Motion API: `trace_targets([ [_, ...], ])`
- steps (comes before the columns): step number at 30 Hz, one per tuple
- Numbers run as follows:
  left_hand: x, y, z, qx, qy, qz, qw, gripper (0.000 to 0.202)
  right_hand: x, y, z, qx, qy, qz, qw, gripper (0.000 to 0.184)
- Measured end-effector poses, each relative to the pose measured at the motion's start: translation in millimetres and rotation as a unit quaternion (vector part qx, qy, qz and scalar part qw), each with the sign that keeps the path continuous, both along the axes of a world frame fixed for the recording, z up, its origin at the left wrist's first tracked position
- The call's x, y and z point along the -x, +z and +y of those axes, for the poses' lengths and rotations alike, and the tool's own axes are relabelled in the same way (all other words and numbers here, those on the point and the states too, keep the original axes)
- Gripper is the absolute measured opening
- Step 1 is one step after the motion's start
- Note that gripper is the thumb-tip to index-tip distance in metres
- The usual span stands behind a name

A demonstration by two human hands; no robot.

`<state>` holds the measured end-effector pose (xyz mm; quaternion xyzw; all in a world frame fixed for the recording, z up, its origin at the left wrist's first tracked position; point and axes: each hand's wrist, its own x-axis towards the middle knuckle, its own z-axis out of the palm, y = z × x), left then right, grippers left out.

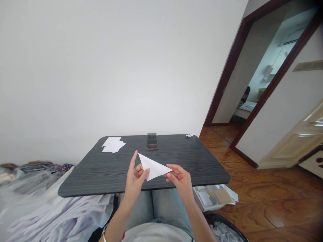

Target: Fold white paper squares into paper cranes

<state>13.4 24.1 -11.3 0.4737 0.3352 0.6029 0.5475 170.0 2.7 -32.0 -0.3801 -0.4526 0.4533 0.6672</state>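
A white sheet of paper folded into a triangle is held up above the near part of the dark table. My left hand grips its left side, thumb on the front face and the index finger stretched up along the upper corner. At the right-hand point of the triangle, my right hand pinches the paper between thumb and fingers.
Loose white paper sheets lie at the table's back left. A phone stands at the back middle, and a small folded paper piece sits at the back right. Below the right edge are a box of papers and a black-rimmed bin.
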Motion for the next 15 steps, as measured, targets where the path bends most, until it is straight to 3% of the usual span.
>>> trace_targets([
  [7, 4.5, -1.1, 0.1, -0.019, 0.002, 0.029, 0.999, 0.081, -9.4, 2.4, -0.6, 0.008, -0.013, -0.023, 1.0, 0.017],
  [12, 10.0, -5.7, 3.4, -0.052, -0.006, 0.109, 0.993, 0.028, -8.6, 3.2, 0.8, 0.035, -0.019, -0.001, 0.999, 0.019],
  [15, 11.4, -3.3, 2.9, -0.075, -0.008, 0.143, 0.987, 0.019, -9.1, 5.0, 1.4, 0.034, -0.016, -0.009, 0.999, 0.021],
])
